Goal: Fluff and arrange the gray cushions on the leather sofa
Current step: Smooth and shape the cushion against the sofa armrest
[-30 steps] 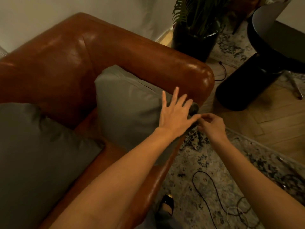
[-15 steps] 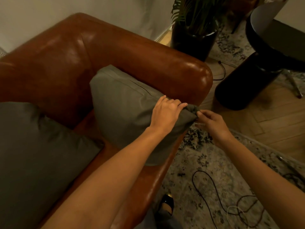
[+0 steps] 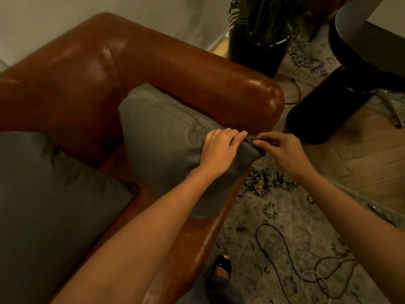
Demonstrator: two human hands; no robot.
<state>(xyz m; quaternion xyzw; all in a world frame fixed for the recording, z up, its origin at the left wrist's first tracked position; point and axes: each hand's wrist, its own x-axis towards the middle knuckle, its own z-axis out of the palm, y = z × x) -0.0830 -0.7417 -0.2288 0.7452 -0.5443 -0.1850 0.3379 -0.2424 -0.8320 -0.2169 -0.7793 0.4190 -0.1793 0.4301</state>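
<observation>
A gray cushion [image 3: 166, 137] leans against the right armrest of the brown leather sofa [image 3: 197, 69]. My left hand [image 3: 219, 150] grips the cushion's upper right corner, fingers curled over the edge. My right hand [image 3: 282, 152] pinches the tip of that same corner from the other side. A second, larger gray cushion [image 3: 43, 194] lies on the seat at the left, untouched.
A potted plant in a black pot [image 3: 258, 49] stands behind the armrest. A black cylindrical stand [image 3: 324, 108] is on the wood floor at right. A patterned rug [image 3: 274, 216] with loose black cables [image 3: 285, 255] lies beside the sofa. A black shoe [image 3: 222, 268] shows below.
My left hand went from flat with spread fingers on the cushion to curled around its corner. The cushion's corner has lifted and bunched between both hands.
</observation>
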